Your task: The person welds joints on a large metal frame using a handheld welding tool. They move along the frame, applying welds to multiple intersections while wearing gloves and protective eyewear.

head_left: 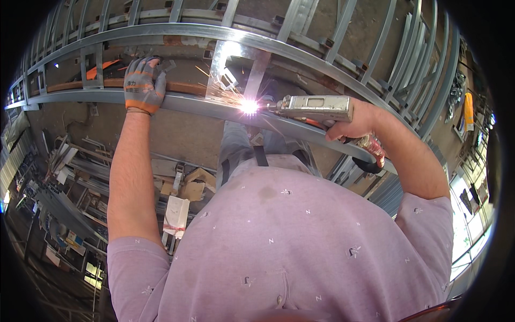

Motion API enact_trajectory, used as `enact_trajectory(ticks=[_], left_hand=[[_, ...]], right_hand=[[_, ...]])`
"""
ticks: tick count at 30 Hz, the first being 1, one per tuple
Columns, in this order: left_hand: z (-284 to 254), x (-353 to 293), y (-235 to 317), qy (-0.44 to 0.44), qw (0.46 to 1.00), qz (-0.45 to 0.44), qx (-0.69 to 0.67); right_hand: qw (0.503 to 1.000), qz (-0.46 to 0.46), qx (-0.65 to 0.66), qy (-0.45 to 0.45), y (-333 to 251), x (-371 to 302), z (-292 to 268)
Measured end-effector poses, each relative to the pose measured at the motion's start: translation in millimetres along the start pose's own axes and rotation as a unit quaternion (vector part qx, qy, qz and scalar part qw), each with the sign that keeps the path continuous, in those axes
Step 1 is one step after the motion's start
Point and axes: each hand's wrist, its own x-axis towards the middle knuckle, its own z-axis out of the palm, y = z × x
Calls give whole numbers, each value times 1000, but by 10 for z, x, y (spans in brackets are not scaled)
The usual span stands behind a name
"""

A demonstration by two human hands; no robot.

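My right hand (358, 119), bare, is wrapped round the grip of a metal-bodied handheld welding gun (317, 107). The gun's nozzle points left at a grey metal rail (196, 106) that runs across in front of me. A bright white-violet glow (249, 107) burns at the nozzle's tip, where an upright crossbar (256, 75) meets the rail. Orange sparks fly up and to the left from it. My left hand, in a grey and orange work glove (142, 86), holds the same rail left of the glow, with its fingers bent over the far side.
A long metal frame with crossbars (177, 29) spreads across the far side. Loose metal profiles (410, 48) lie at the far right, near an orange object (469, 111). Left of my body are cardboard (194, 188), a white box (175, 216) and piled metal offcuts.
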Motion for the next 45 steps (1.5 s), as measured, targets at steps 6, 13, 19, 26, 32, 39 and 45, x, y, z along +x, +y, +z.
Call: enact_trajectory(ticks=[6,13,19,26,32,39,45], left_hand=[[10,6,2,-2,1000,-6,-2],[53,10,-60,9,1000,13,-3],[74,-74,-119,2,1000,8,2],[171,-37,-224,20,1000,10,5],[288,-76,-323,78,989,-1,128],[383,-275,1477,132,984,112,-31],[705,-84,3860,-23,919,342,-192]], right_hand=[[1000,-3,30,-6,99,12,-7],[999,-24,20,-9,185,-46,30],[983,-79,99,131,352,-687,220],[936,-197,73,281,899,-1233,1350],[862,-188,19,470,1755,-1530,2581],[773,-116,-27,623,2702,-2289,2929],[750,-103,-90,648,2952,-2666,2265]])
